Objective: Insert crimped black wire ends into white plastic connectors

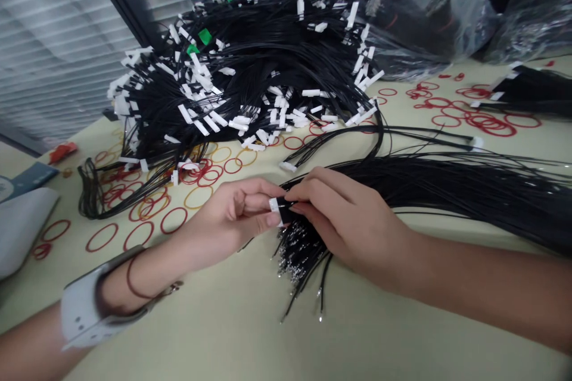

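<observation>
Two hands, left grip [227, 211] pinching one white connector [273, 205], right grip [348, 220] pinching black wires [290, 205]

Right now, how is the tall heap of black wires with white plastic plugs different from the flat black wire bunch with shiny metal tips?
The heap is piled high with white plugs on many ends; the bunch lies flatter, showing bare metal tips. Both are thin black wires.

Free lane: bare cream tabletop [196, 333] below my left hand [230, 211] and right hand [351, 220]. Upward, the heap of black white-tipped wires [254, 65] blocks passage; rightward, the loose wire bundle [451, 190]. Red rubber bands [199, 171] lie flat, probably no real obstruction.
</observation>
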Tool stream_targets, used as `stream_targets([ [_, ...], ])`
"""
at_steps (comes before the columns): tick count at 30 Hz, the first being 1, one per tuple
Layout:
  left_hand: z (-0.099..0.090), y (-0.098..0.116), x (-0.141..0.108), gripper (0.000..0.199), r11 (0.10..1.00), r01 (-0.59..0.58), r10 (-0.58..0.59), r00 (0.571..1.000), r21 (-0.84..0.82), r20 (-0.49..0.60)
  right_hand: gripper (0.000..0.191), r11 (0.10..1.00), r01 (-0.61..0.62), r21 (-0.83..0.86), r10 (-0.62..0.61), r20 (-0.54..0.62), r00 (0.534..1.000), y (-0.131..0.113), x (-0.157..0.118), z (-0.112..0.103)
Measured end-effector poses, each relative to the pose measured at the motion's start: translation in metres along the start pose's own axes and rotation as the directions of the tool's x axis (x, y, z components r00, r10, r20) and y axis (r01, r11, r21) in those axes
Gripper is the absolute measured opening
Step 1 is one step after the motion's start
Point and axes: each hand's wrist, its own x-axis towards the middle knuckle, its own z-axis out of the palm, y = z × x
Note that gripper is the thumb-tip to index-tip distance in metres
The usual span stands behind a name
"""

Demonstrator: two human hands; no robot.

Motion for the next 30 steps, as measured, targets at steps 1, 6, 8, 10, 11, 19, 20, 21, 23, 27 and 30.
stream_targets([
  [1, 0.0, 0.0, 0.0, 0.016, 1.0, 0.001, -0.001, 1.0, 0.013, 0.003, 0.018, 1.0, 0.009, 0.001, -0.009, 0.004, 1.0, 0.0, 0.0, 0.0],
  [6, 0.004, 0.0, -0.001, 0.011, 0.999, -0.037, 0.037, 0.999, 0.024, 0.019, 0.018, 0.999, 0.028, 0.035, -0.028, -0.018, 0.999, -0.003, 0.001, -0.003],
  [8, 0.007, 0.001, -0.002, 0.01, 0.997, -0.075, 0.075, 0.997, 0.016, 0.01, 0.019, 0.997, 0.051, 0.052, -0.049, -0.033, 0.998, -0.005, 0.001, -0.003],
  [10, 0.009, 0.0, -0.003, 0.011, 0.991, -0.131, 0.131, 0.991, 0.027, -0.001, 0.019, 0.996, 0.082, 0.037, -0.08, -0.059, 0.995, -0.006, 0.001, -0.001],
  [11, 0.01, 0.0, -0.003, 0.012, 0.987, -0.154, 0.155, 0.988, 0.038, -0.004, 0.018, 0.995, 0.093, 0.023, -0.091, -0.071, 0.993, -0.006, 0.001, 0.0],
  [19, 0.003, -0.002, 0.002, 0.012, 0.984, -0.171, 0.17, 0.985, -0.05, -0.013, 0.011, 0.997, -0.052, 0.049, 0.048, 0.067, 0.997, 0.001, 0.012, -0.016],
  [20, 0.001, -0.003, 0.003, 0.012, 0.984, -0.167, 0.167, 0.986, -0.069, -0.007, 0.01, 0.999, -0.034, 0.018, 0.033, 0.064, 0.997, 0.001, 0.014, -0.021],
  [21, -0.002, -0.004, 0.004, 0.012, 0.984, -0.158, 0.158, 0.987, -0.085, -0.002, 0.011, 1.0, -0.004, -0.024, 0.005, 0.053, 0.999, 0.0, 0.015, -0.026],
  [23, -0.007, -0.006, 0.006, 0.013, 0.983, -0.139, 0.139, 0.99, -0.117, -0.002, 0.015, 0.995, 0.064, -0.082, -0.059, 0.064, 0.996, -0.001, 0.016, -0.035],
  [27, -0.011, -0.008, 0.008, 0.014, 0.983, -0.14, 0.135, 0.99, -0.118, -0.049, 0.019, 0.982, 0.19, 0.008, -0.179, 0.369, 0.912, 0.004, 0.014, -0.039],
  [30, -0.009, -0.007, 0.007, 0.013, 0.981, -0.157, 0.149, 0.986, -0.113, -0.073, 0.02, 0.965, 0.259, 0.035, -0.24, 0.506, 0.828, 0.008, 0.013, -0.037],
])
